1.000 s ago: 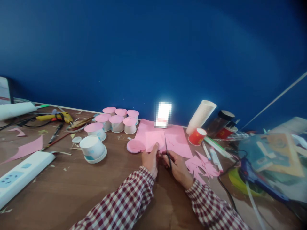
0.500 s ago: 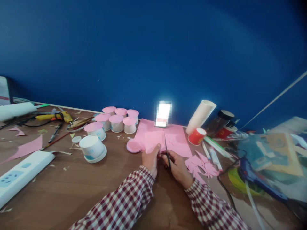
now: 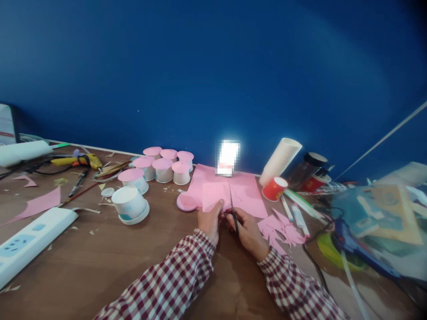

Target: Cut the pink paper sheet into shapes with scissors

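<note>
My left hand (image 3: pixel 210 221) pinches the near edge of a squarish piece of pink paper (image 3: pixel 214 195), thumb on top. My right hand (image 3: pixel 248 232) is closed around the handles of a pair of scissors (image 3: pixel 234 214), whose blades point away from me along the paper's right side. Beneath the piece lies a larger pink sheet (image 3: pixel 251 191). A small stack of pink paper circles (image 3: pixel 187 202) sits just left of the paper. To the right of my right hand are pink offcuts (image 3: pixel 282 229).
Several paper cups with pink disc tops (image 3: pixel 163 170) stand back left, with a bare white cup (image 3: pixel 130 202) nearer. A power strip (image 3: pixel 36 244) and yellow glue gun (image 3: pixel 78 161) lie left. A tilted cup stack (image 3: pixel 280 161), red cup (image 3: pixel 275 188) and blue glue gun (image 3: pixel 363 253) are right.
The view has shifted very slightly. Both hands, the pink paper and the scissors stay in nearly the same place.
</note>
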Demonstrator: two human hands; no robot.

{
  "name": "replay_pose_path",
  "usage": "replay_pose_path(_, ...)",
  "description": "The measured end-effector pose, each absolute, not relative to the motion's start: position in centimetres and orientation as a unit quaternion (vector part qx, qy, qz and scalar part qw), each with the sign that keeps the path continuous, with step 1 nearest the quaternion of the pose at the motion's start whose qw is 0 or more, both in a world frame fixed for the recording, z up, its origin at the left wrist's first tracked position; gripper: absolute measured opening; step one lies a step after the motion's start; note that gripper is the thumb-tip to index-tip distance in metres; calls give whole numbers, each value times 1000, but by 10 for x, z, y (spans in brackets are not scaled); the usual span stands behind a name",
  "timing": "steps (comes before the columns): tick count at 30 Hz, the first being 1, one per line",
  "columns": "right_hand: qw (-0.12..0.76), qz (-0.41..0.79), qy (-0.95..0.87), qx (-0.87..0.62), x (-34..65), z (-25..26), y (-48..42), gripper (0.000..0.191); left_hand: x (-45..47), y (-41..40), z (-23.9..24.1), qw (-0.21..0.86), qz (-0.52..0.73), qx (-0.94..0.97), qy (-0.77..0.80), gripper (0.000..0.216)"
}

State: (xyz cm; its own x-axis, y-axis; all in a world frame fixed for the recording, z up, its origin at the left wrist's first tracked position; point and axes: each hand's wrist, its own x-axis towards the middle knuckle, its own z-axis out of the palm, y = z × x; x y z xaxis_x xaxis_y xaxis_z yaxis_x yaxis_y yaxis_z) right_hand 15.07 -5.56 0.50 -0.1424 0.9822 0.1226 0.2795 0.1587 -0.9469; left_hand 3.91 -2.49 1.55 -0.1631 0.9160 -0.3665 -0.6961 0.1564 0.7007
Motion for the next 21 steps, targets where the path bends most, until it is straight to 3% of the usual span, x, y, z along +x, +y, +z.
replay_pose_path(21,418,409,-628,-514,151,5,-55,33,39,-25,19,628,639,121,427,27)
